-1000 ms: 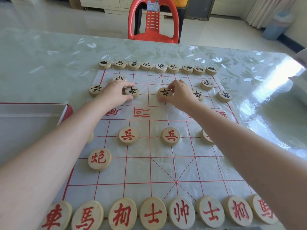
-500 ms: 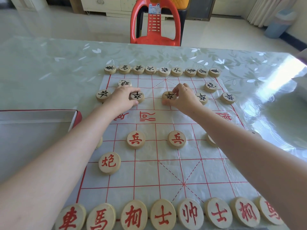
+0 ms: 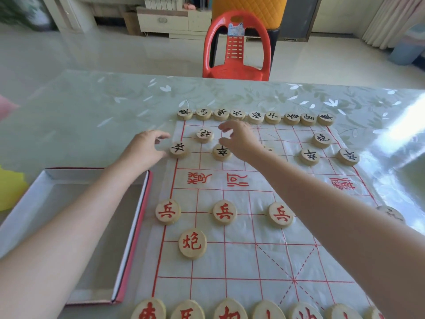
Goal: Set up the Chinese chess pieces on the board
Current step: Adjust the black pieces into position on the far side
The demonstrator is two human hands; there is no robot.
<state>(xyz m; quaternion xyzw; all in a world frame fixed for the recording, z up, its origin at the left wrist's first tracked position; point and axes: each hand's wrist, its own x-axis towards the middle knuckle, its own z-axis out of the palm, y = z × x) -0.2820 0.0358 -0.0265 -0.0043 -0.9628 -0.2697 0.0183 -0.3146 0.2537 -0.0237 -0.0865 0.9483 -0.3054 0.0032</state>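
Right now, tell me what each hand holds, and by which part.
Nothing is held. The left hand is open beside a round wooden black-lettered piece; the right hand is open by the next piece along.

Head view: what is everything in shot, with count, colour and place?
Round wooden pieces, black lettering: sixteen, pale, board's far half, one mostly hidden
Round wooden pieces, red lettering: at least eleven, pale, near half
Paper board: one, white with red grid, on table
Glossy table: one, pale green floral
Shallow box: one, white, red-edged, left of board
Plastic chair: one, red, beyond table
Hands: two, bare; left hand beside far-left black piece, right hand over the next; both empty
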